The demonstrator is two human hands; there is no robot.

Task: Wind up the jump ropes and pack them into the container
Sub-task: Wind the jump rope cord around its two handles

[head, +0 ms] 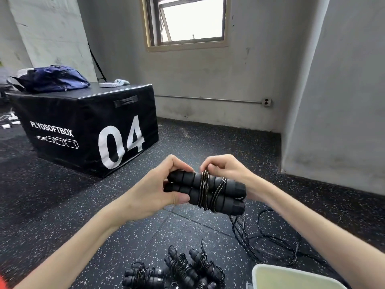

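My left hand point(154, 184) grips the left end of two black foam jump rope handles point(187, 189) held side by side at chest height. A few turns of thin black cord point(205, 189) circle the handles' middle. My right hand point(224, 166) pinches the cord at the top of the handles. The rest of this cord point(266, 243) hangs from the handles' right end and lies loose on the floor. Several wound jump ropes point(181, 268) lie on the floor in front of me. The corner of a pale container point(291, 276) shows at the bottom right.
A black plyo soft box point(89, 130) marked 04 stands to the left, with a blue bag point(50, 78) and a small white controller point(121, 81) on top. Grey walls and a window close the corner ahead. The floor is speckled black rubber.
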